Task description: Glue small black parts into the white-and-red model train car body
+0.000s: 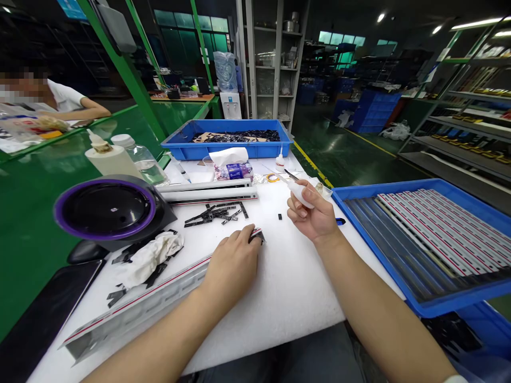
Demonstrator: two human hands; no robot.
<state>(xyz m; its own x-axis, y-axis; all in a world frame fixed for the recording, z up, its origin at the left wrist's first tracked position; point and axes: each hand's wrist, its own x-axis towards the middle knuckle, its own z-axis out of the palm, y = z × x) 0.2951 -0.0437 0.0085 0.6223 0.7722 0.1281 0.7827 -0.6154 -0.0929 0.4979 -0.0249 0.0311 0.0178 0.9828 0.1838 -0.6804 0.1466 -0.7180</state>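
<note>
- Factory bench, white foam mat (279,287) as work surface, shelving and blue crates behind.
- Long strip (159,298): flat, white/grey with red edge line, rigid-looking. Lies diagonally on the mat, long axis from near-left corner up to mat centre.
- Left hand (233,263) pressed down on the strip's far end, fingers curled over a small black piece there; how tightly they close, can't tell.
- Right hand (313,213) raised just right of that end, fingers clamped round a small white squeeze bottle (297,191), thin nozzle pointing up-left, away from the strip.
- Strip end sits down-left of the bottle; left hand is already on it, right hand near but apart.
- Loose black clips (217,213) scattered beyond the left hand, one stray black bit (280,216) between the hands.
- Two more white strips (207,191) stacked at the mat's back edge.
- Crumpled white rag (149,258) to the left, by a glossy black round dish with purple rim (104,208).
- Blue tray (423,303) on the right, filled with matching red-lined strips laid parallel.
</note>
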